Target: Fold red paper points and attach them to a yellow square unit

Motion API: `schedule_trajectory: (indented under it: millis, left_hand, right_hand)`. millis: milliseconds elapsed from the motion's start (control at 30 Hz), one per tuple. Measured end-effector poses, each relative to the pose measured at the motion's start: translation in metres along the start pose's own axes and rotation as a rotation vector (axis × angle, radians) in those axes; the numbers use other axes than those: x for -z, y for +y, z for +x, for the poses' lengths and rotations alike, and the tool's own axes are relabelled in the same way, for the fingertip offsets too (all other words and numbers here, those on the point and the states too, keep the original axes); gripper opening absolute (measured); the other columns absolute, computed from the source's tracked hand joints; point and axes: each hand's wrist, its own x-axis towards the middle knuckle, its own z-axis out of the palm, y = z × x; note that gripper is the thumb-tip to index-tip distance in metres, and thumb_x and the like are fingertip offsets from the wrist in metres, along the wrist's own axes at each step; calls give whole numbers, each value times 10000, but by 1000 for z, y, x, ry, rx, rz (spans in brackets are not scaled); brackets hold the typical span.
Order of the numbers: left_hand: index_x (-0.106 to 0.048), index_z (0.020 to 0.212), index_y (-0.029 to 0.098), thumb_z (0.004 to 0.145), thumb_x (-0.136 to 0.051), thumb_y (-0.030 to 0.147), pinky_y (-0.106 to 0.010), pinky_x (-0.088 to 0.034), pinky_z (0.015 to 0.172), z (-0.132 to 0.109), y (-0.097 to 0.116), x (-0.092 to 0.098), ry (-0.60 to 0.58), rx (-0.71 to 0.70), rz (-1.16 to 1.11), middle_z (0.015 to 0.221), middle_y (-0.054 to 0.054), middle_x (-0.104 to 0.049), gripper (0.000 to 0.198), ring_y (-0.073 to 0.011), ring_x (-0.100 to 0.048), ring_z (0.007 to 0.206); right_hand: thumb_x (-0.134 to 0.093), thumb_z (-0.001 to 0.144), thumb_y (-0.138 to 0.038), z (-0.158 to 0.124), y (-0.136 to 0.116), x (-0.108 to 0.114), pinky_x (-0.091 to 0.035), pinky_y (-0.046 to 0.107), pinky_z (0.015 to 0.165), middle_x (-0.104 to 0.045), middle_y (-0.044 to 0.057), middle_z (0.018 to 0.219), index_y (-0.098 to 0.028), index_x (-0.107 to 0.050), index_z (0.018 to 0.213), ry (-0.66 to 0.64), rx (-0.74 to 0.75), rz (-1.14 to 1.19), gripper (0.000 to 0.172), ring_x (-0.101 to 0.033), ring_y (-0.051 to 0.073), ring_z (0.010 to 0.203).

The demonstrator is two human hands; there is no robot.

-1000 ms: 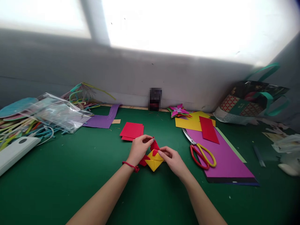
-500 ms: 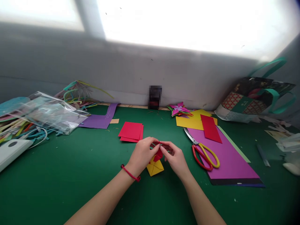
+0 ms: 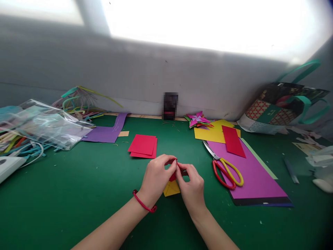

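Between my two hands is a small folded red paper, mostly hidden by the fingers. My left hand, with a red cord bracelet at the wrist, pinches its upper edge between thumb and fingertips. Pressed against the same edge from the other side is my right hand, also pinching. Under the red piece lies a creased yellow paper square on the green table. Red paper squares rest in a small stack just beyond my left hand.
Scissors with red and yellow handles lie on purple paper at right. A red strip, yellow paper and folded paper stars sit behind. Left are purple paper and a plastic bag; a patterned bag stands far right.
My fingertips have drawn closer together along the red paper's edge. My right hand has turned more upright and shifted slightly left and down. The view has shifted slightly.
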Motion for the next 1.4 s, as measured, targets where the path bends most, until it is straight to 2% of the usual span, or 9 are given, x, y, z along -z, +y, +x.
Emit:
schedule_trajectory:
  millis: [300, 633, 800, 933, 1033, 1167, 1300, 1400]
  left_hand:
    - [-623, 848, 214, 801, -429, 278, -254, -467, 663, -1, 0, 0, 17, -2, 18, 828, -26, -637, 210, -163, -584, 752]
    - [-626, 851, 224, 793, -430, 239, -247, -459, 682, 0, -3, 1, 3, -4, 34, 837, -8, -640, 205, -156, -584, 768]
    - [-627, 842, 211, 775, -438, 224, -256, -470, 684, 1, -3, 2, -5, 19, -42, 837, -23, -640, 201, -166, -587, 775]
    - [-632, 865, 204, 759, -451, 238, -245, -491, 671, 8, -7, 5, -110, 111, -204, 844, -28, -651, 213, -171, -602, 788]
    - [-645, 837, 209, 753, -466, 263, -229, -498, 636, 12, -10, 10, -181, 170, -239, 799, -18, -665, 205, -167, -617, 753]
    - [-645, 777, 219, 752, -471, 266, -221, -489, 608, 10, -9, 12, -128, 135, -133, 764, -6, -668, 182, -164, -616, 719]
    - [-637, 789, 222, 765, -451, 254, -235, -474, 649, 5, -5, 9, -50, 67, -15, 782, -10, -660, 190, -167, -602, 740]
    - [-627, 804, 219, 771, -440, 247, -235, -467, 648, 4, -6, 7, -46, 51, 11, 795, -13, -654, 191, -168, -594, 750]
  right_hand:
    - [-453, 827, -193, -1, 1, -2, -443, 282, 595, -566, 45, 732, -181, -562, 887, 17, 89, -83, 126, -521, 157, 667]
    - [-458, 825, -172, -2, 1, -4, -439, 279, 596, -568, 45, 739, -182, -563, 893, -14, 82, -71, 125, -517, 155, 674]
    - [-447, 829, -197, -2, 2, -4, -449, 283, 595, -574, 48, 740, -183, -567, 898, -10, 88, -70, 139, -530, 159, 670]
    - [-447, 829, -207, -1, 3, -3, -461, 279, 599, -580, 46, 746, -188, -576, 900, -7, 86, -64, 148, -540, 157, 670]
    - [-446, 830, -198, 0, 3, -3, -467, 286, 610, -577, 51, 761, -190, -576, 907, -38, 83, -46, 152, -535, 159, 675]
    - [-449, 829, -188, -1, 2, -3, -466, 285, 619, -571, 49, 765, -192, -569, 910, -46, 71, -31, 145, -528, 159, 682]
    - [-450, 830, -187, -2, 2, -5, -454, 290, 617, -566, 50, 757, -189, -567, 903, -47, 63, -39, 137, -517, 162, 686]
    - [-450, 831, -185, -2, 3, -7, -448, 291, 616, -566, 49, 749, -188, -567, 898, -43, 76, -44, 135, -514, 162, 683]
